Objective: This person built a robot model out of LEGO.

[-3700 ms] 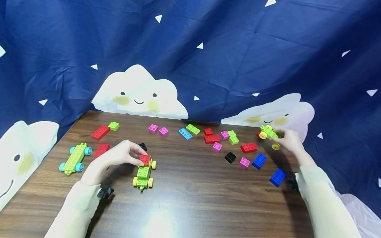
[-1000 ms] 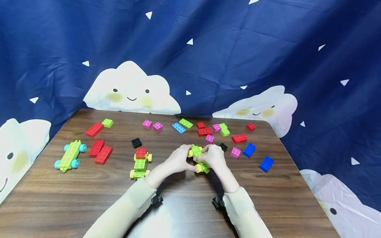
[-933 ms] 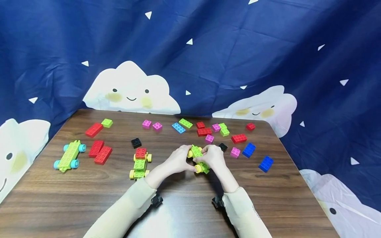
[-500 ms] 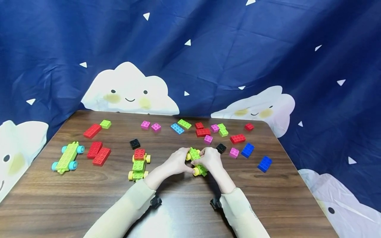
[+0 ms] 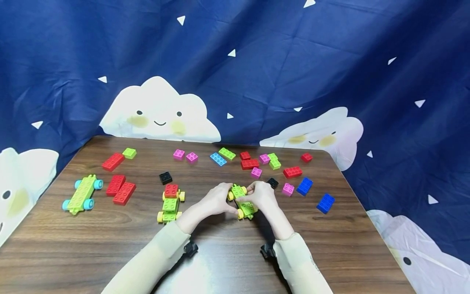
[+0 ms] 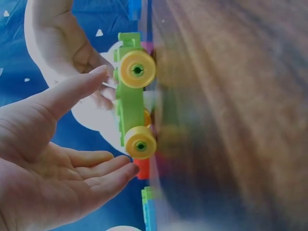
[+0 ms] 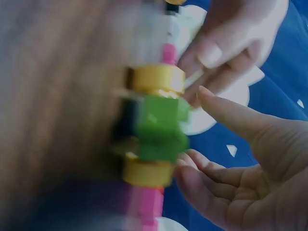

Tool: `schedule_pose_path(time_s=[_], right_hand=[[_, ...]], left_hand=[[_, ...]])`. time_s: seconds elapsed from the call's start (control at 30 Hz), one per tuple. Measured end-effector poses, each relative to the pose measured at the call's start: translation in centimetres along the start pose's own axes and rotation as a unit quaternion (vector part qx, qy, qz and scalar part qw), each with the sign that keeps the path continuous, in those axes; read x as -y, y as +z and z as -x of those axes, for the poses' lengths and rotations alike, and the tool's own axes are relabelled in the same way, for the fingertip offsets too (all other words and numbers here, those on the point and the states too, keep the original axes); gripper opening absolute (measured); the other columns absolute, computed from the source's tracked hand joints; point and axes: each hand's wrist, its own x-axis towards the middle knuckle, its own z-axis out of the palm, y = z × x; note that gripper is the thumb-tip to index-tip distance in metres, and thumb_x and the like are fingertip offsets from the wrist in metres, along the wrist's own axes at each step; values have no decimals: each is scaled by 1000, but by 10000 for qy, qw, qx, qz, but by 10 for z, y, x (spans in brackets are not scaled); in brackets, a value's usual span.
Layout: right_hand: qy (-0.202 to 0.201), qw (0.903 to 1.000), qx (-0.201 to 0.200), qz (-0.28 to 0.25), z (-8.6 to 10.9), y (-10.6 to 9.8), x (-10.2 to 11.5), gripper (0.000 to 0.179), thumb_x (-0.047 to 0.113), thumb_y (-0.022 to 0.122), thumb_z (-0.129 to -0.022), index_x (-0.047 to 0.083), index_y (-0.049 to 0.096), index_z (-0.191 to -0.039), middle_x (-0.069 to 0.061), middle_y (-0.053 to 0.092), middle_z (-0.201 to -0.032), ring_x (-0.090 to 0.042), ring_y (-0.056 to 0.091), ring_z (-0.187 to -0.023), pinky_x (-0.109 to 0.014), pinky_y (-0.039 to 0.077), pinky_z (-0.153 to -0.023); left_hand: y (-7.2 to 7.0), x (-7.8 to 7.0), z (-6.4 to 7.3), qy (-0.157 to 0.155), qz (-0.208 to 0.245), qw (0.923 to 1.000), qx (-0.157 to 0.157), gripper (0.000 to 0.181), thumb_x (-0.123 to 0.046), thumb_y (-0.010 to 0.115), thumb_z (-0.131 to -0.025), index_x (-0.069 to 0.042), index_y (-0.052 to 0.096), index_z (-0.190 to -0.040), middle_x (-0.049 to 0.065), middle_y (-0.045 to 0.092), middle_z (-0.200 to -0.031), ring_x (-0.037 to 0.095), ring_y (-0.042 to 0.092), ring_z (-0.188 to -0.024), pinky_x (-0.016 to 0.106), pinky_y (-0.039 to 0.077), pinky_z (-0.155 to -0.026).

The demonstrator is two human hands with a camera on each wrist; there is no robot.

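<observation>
A lime-green toy car base (image 5: 246, 207) with yellow wheels stands on the table between both hands. My left hand (image 5: 220, 201) is at its left side, fingers extended; in the left wrist view its thumb and fingers (image 6: 103, 185) are spread beside the wheels. My right hand (image 5: 263, 195) reaches over from the right. In the right wrist view the right thumb is apart from the green base (image 7: 161, 130), while the fingers are close to the lower wheel; whether they touch cannot be told. Left of the hands stands another green car base (image 5: 170, 206) topped by a red brick (image 5: 171, 190).
A green base with blue wheels (image 5: 83, 193) and red bricks (image 5: 124, 193) lie at the left. A black brick (image 5: 165, 177) is behind the red-topped car. Several pink, red, green and black bricks lie at the back; two blue bricks (image 5: 325, 203) are at the right.
The yellow-wheeled base was carried from the far right to the middle. My left hand left the red-topped car. Lately the base turned slightly and its right wheels came into view.
</observation>
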Motion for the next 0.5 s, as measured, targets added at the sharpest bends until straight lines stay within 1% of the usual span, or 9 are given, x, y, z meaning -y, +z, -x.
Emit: schedule_pose_path(time_s=[0.07, 0.1, 0.17, 0.2, 0.27, 0.3, 0.37, 0.43, 0.5], right_hand=[[17, 9997, 39, -224, -2, -10, -4, 43, 35, 87, -70, 3, 71, -94, -7, 74, -85, -20, 69, -82, -40, 53, -83], [-55, 9992, 49, -389, -3, -15, -7, 44, 33, 87, -70, 2, 71, -97, -8, 75, -88, -21, 69, -83, -39, 54, -82], [-345, 9960, 112, -814, -5, -24, -15, 46, 29, 86, -72, 0, 69, -104, -13, 74, -96, -24, 69, -88, -39, 55, -84], [-575, 9928, 180, -1033, -7, -28, -20, 48, 27, 85, -73, -1, 68, -109, -16, 73, -101, -26, 69, -92, -40, 55, -85], [-1169, 9817, 412, -1444, -10, -33, -31, 54, 21, 85, -75, -3, 64, -118, -21, 69, -113, -32, 66, -102, -44, 53, -90], [-1466, 9740, 601, -1620, -12, -35, -36, 58, 18, 84, -75, -3, 61, -124, -23, 66, -119, -35, 64, -108, -48, 52, -93], [-1980, 9594, 976, -1754, -17, -35, -48, 68, 17, 86, -74, -2, 55, -132, -22, 61, -130, -37, 57, -120, -53, 46, -101], [-2318, 9465, 1413, -1745, -20, -34, -58, 79, 18, 87, -72, 0, 49, -139, -19, 54, -140, -37, 48, -131, -57, 37, -109], [-2496, 9361, 1860, -1636, -23, -32, -65, 90, 20, 88, -70, 2, 42, -145, -16, 45, -149, -35, 38, -139, -59, 29, -113]], left_hand=[[-3, 0, 0, 11, 25, 10000, 2, 91, -29, 87, -72, 10, 42, -141, 26, 49, -141, 36, 46, -132, 49, 39, -109], [-5, 0, 1, 12, 47, 10000, -14, 91, -30, 87, -72, 9, 42, -141, 25, 50, -141, 36, 46, -132, 49, 39, -109], [-8, 1, 1, 4, 89, 9999, -47, 91, -29, 87, -71, 9, 43, -141, 25, 50, -141, 36, 46, -133, 49, 39, -110], [-9, 1, 1, -2, 103, 9999, -60, 90, -29, 87, -71, 8, 43, -141, 24, 50, -141, 36, 45, -134, 49, 38, -110], [-11, 2, 1, -24, 110, 9999, -81, 90, -30, 87, -72, 7, 43, -141, 23, 50, -142, 36, 44, -135, 49, 37, -111], [-12, 2, 1, -40, 113, 9999, -88, 90, -30, 87, -72, 7, 43, -141, 22, 50, -143, 36, 43, -136, 49, 36, -112], [-14, 2, 1, -68, 89, 9999, -76, 90, -31, 87, -72, 6, 44, -141, 22, 50, -143, 35, 43, -136, 48, 36, -112], [-14, 2, 0, -87, 40, 10000, -28, 90, -31, 87, -71, 6, 44, -141, 22, 51, -142, 35, 45, -135, 48, 37, -111], [-13, 2, 0, -96, -7, 9999, 59, 89, -31, 88, -71, 7, 45, -140, 23, 52, -140, 35, 47, -133, 47, 39, -110]])
